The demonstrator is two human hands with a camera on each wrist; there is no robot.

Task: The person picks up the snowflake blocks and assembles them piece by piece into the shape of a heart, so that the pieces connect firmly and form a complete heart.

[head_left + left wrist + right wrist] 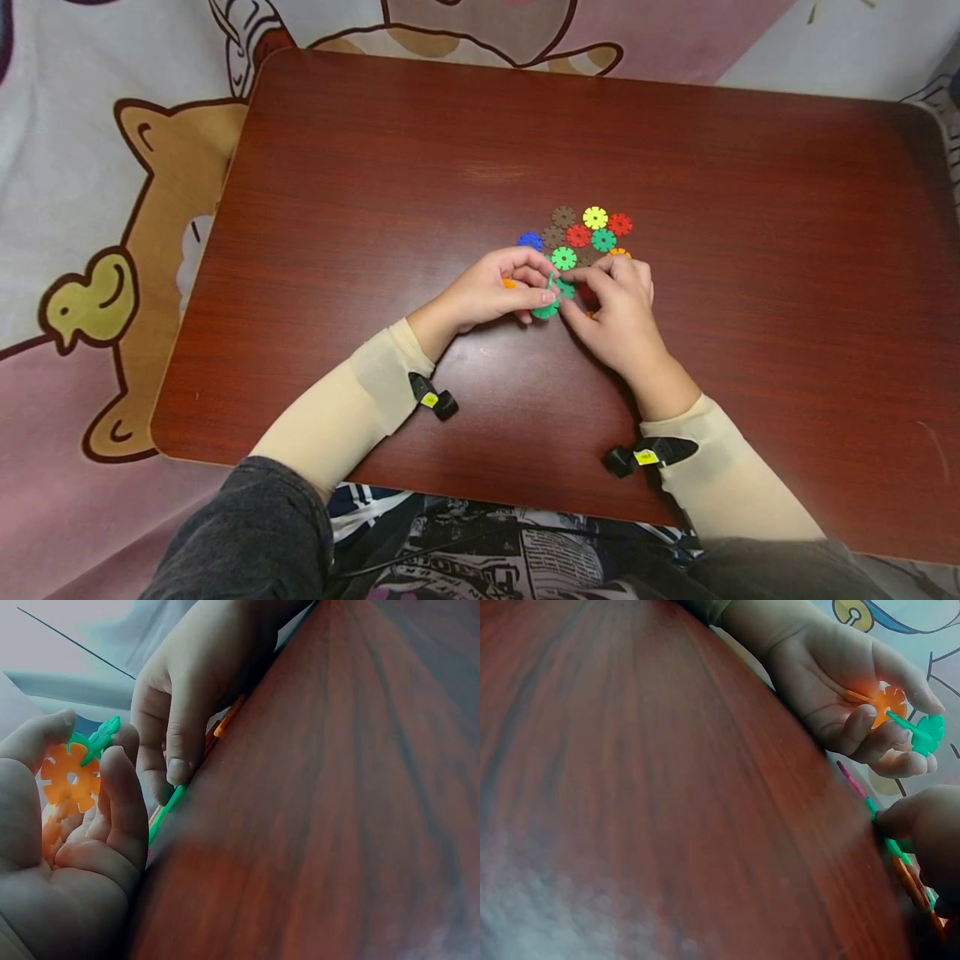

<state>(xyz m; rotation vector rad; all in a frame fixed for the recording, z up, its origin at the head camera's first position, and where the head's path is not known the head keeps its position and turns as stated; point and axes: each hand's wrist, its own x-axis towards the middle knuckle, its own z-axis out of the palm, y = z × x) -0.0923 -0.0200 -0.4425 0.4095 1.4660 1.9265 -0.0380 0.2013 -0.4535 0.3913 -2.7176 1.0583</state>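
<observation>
My left hand [480,292] holds a small assembly of notched plastic discs just above the table. In the left wrist view an orange disc [56,771] in it joins a green disc [97,741], and more orange sits deeper in the palm. The right wrist view shows its green discs [928,735] set at an angle to each other. Close by, my right hand [626,321] pinches a loose green disc [565,290] at the table surface between thumb and forefinger. The fingers partly hide both the assembly and that disc.
Beyond the hands, loose discs lie flat in a cluster: a yellow disc [596,218], a blue disc [529,241], a red disc [620,224], a brown disc [563,217] and several others. They rest on a reddish-brown wooden table [360,183] with rounded corners. Some lie under my right hand.
</observation>
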